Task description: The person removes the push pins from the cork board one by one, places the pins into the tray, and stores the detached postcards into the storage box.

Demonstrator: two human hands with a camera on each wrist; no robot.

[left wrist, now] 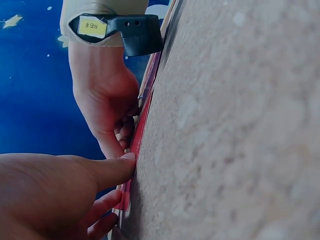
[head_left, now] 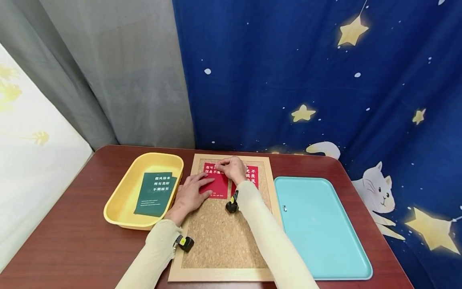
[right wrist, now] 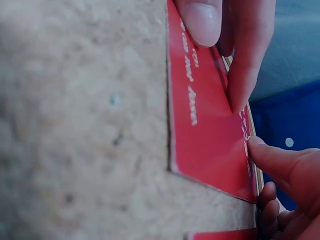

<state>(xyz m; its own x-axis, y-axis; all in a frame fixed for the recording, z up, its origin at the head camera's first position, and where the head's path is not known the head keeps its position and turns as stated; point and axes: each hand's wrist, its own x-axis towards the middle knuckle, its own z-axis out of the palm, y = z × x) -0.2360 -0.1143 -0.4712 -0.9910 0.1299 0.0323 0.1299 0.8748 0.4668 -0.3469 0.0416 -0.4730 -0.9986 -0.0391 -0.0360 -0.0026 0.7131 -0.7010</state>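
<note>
My left hand lies with spread fingers over a red card with white lettering, on the upper part of a wood-framed cork board. In the right wrist view, the left thumb rests on that card's lower text. My right hand is bent over the card's upper edge, thumb and finger pinching what looks like a small pushpin, mostly hidden by the fingertips. A second red card is to the right on the board, partly covered by the right hand and wrist.
Left of the board stands a yellow basin with dark green cards in it. To the right lies a light blue tray, with small shiny pieces near its left edge. Curtains hang behind the table.
</note>
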